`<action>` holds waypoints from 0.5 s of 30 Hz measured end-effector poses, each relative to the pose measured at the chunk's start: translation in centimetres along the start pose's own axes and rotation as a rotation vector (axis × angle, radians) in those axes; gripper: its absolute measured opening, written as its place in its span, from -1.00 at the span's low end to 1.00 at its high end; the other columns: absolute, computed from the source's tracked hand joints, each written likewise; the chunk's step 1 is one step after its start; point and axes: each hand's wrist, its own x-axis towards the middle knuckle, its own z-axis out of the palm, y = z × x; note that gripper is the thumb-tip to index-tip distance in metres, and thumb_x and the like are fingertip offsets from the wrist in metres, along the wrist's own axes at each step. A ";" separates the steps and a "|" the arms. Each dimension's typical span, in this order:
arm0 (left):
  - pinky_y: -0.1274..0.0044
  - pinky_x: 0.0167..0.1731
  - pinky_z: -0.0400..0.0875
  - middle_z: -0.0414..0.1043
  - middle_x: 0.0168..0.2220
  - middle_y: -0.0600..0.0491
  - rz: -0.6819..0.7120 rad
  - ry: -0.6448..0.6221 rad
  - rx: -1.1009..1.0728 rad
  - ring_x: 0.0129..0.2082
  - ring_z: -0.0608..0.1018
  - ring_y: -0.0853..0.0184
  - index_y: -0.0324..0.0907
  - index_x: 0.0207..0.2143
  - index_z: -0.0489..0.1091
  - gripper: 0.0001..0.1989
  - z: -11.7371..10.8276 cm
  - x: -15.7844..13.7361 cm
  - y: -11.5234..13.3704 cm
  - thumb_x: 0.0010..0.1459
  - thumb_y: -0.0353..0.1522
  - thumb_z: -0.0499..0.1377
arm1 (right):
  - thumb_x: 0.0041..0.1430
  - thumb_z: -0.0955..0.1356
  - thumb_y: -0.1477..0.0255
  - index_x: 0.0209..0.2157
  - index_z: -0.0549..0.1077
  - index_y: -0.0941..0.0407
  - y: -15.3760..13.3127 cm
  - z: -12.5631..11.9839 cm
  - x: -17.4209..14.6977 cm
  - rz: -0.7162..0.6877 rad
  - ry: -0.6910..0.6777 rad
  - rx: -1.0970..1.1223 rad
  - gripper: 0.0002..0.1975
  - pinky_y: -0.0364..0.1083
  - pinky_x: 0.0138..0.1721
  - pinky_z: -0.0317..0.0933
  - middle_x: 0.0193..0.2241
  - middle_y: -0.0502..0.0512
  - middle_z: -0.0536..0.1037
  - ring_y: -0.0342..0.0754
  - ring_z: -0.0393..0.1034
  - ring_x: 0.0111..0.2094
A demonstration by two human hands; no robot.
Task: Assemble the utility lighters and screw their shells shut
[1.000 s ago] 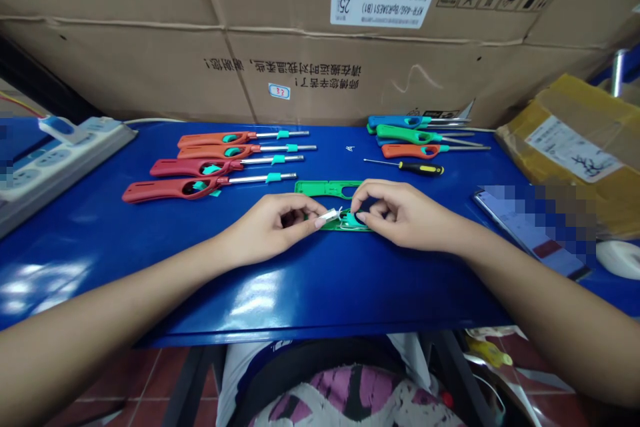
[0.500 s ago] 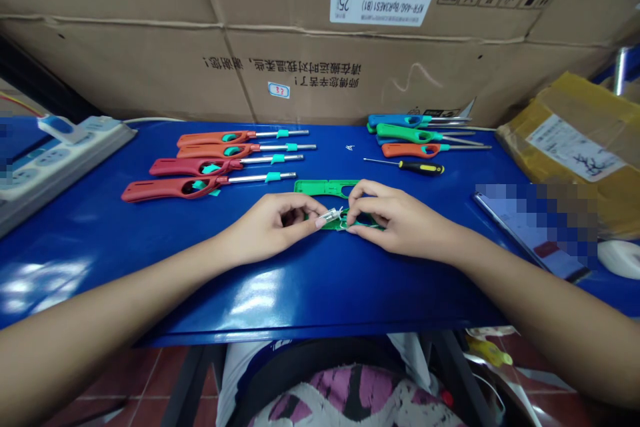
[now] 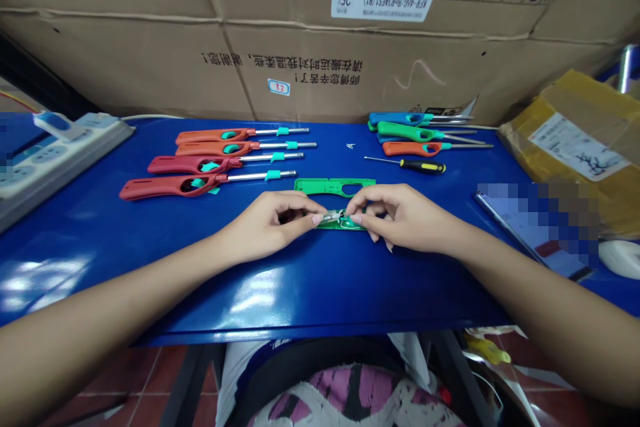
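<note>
My left hand (image 3: 270,223) is closed, pinching a small clear fuel tank (image 3: 331,216) between thumb and fingers. The tank lies low over a green lighter shell half (image 3: 343,226), partly hidden by both hands. A thin white tube curves from the tank's right end. My right hand (image 3: 403,217) is closed at that end, thumb and forefinger together at the shell's inner parts; exactly what they pinch is too small to make out. Just behind lies the other green shell half (image 3: 316,186), hollow side up, its right end close to my right fingers.
Orange and red gas lighters (image 3: 183,185) lie in a row at left. More lighters (image 3: 413,148) and a screwdriver (image 3: 423,166) are at back right. A power strip (image 3: 65,147), a phone (image 3: 530,233), a taped package (image 3: 550,193) and a large carton (image 3: 295,33) stand around.
The clear tank has gone from tilted up to lying lower over the near green shell half. My right hand has turned, its thumb now pressing at the shell, other fingers below.
</note>
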 end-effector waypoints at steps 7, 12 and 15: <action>0.49 -0.28 0.42 0.60 -0.23 -0.02 -0.009 -0.011 0.017 -0.28 0.58 0.29 -0.19 -0.10 0.60 -0.74 -0.1 -0.1 0.1 0.29 -0.25 0.20 | 0.31 0.37 0.34 -0.23 0.51 0.16 0.2 -0.1 0.1 -0.042 -0.004 -0.044 -0.83 -0.26 -0.69 0.26 -0.62 -0.12 0.40 -0.26 0.30 -0.70; 0.49 -0.30 0.42 0.59 -0.23 -0.02 -0.014 -0.008 0.000 -0.29 0.57 0.30 -0.20 -0.10 0.60 -0.74 -0.1 0.0 0.1 0.28 -0.25 0.21 | 0.31 0.36 0.36 -0.25 0.51 0.16 0.1 -0.2 0.1 -0.037 -0.012 -0.046 -0.85 -0.26 -0.70 0.25 -0.63 -0.13 0.40 -0.26 0.30 -0.71; 0.49 -0.30 0.42 0.60 -0.23 -0.02 -0.008 -0.012 -0.004 -0.29 0.58 0.29 -0.19 -0.11 0.60 -0.74 -0.1 0.0 0.1 0.29 -0.25 0.21 | 0.31 0.36 0.36 -0.25 0.52 0.16 0.1 -0.2 0.1 -0.042 -0.015 -0.052 -0.85 -0.26 -0.69 0.25 -0.63 -0.13 0.40 -0.26 0.31 -0.71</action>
